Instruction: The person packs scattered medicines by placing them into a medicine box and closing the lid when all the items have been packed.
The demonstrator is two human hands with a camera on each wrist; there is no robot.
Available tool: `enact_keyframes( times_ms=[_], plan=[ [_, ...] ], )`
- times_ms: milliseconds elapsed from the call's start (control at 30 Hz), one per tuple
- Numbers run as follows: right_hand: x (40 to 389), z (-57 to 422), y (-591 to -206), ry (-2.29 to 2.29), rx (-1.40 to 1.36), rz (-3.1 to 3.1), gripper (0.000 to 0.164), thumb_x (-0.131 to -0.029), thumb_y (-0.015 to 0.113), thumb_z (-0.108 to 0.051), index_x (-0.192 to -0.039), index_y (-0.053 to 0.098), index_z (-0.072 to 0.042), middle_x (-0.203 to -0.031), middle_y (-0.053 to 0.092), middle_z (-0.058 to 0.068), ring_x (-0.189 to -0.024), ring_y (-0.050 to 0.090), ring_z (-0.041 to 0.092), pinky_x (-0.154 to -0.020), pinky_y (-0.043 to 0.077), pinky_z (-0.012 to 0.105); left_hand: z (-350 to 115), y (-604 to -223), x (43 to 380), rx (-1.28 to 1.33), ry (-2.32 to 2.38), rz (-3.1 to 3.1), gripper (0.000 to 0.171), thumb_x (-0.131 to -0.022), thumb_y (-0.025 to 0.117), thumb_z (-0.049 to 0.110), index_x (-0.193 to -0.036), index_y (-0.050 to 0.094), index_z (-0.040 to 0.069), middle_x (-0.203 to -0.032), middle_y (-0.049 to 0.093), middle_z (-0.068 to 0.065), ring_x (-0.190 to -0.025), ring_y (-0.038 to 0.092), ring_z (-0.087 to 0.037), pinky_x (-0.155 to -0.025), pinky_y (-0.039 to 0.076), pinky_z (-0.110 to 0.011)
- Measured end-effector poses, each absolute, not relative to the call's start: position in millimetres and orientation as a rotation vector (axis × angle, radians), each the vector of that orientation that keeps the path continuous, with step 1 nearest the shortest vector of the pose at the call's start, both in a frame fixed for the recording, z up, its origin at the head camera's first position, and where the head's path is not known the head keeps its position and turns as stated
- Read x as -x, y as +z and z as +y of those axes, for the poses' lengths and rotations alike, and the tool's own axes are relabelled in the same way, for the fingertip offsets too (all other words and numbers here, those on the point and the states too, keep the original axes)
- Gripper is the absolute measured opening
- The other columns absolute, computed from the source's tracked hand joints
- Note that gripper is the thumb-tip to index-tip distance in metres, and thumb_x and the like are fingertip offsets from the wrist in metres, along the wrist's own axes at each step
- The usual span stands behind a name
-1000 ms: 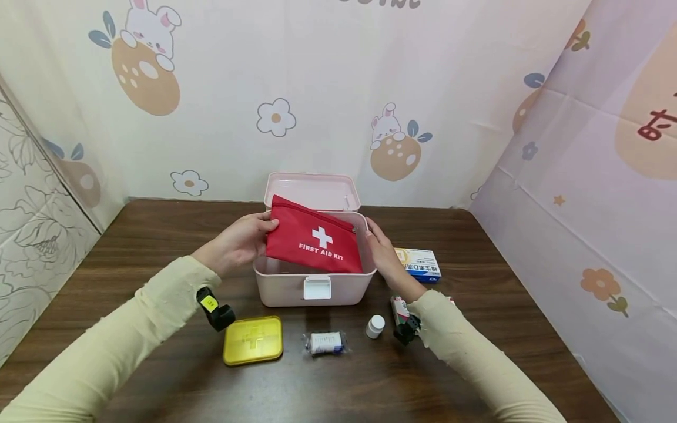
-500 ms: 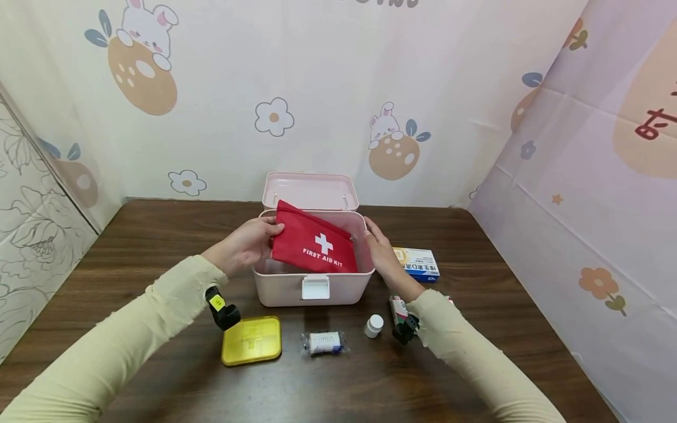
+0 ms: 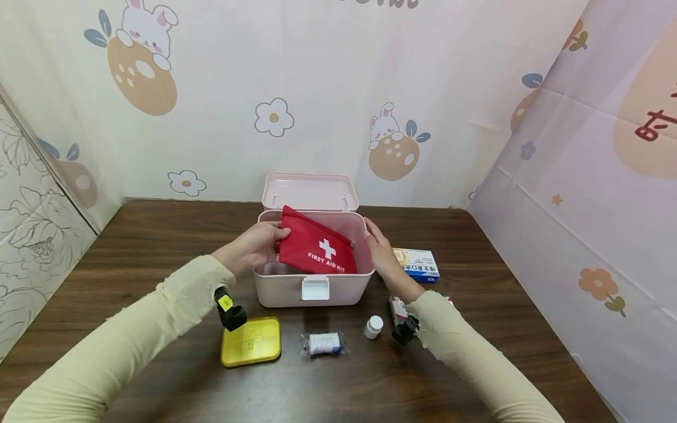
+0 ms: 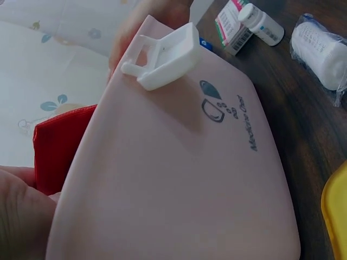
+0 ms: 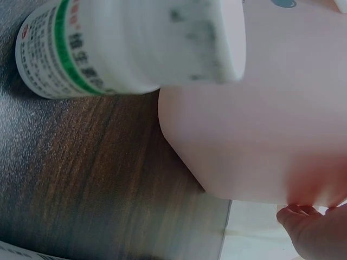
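The pink medicine box (image 3: 282, 292) stands on the table with its lid (image 3: 312, 191) raised at the back. A red first aid pouch (image 3: 301, 244) leans at a slant inside it, its lower edge hidden behind the front wall. My left hand (image 3: 252, 247) pinches the pouch's left end, thumb in front, over the box's left side. My right hand (image 3: 382, 255) holds the box at its right rim. In the left wrist view, the pouch (image 4: 62, 146) shows past the rim, near the white latch (image 4: 171, 57). The right wrist view shows my right hand's fingers (image 5: 303, 216) against the box wall.
In front of the box lie a yellow plastic case (image 3: 251, 342), a wrapped bandage roll (image 3: 324, 343) and a white pill bottle (image 3: 374, 326). A blue-and-white medicine carton (image 3: 418, 264) sits to the right. Another small carton (image 3: 398, 308) is partly hidden by my right wrist.
My left hand has moved right and slightly down with the pouch, which now sits lower in the box and tilts more. The right hand has stayed at the box's rim.
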State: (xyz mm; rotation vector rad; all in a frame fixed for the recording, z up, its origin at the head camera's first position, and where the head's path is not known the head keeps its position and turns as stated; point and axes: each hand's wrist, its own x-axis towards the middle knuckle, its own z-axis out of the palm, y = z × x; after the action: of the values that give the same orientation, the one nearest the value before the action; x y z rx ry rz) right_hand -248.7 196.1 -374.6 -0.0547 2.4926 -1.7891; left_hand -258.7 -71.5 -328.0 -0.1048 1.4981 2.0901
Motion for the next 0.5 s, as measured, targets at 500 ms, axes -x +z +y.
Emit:
enact_keyframes(
  times_ms=[500],
  plan=[
    [247,195,-376,-1.813,0.091,2.518,0.052,-0.110,0.031,-0.021,-0.160,0.022,-0.008,-0.161,0.028,0.017,-0.146,0.028,0.036,-0.114,0.031,0.056,-59,-339,259,0.166,2.002,1.616,0.041,-0.105,0.030,0.000,-0.145,0.031,-0.009,-0.116,0.049,-0.012,-0.103,0.051,-0.021,-0.106,0.043,-0.044]
  ],
)
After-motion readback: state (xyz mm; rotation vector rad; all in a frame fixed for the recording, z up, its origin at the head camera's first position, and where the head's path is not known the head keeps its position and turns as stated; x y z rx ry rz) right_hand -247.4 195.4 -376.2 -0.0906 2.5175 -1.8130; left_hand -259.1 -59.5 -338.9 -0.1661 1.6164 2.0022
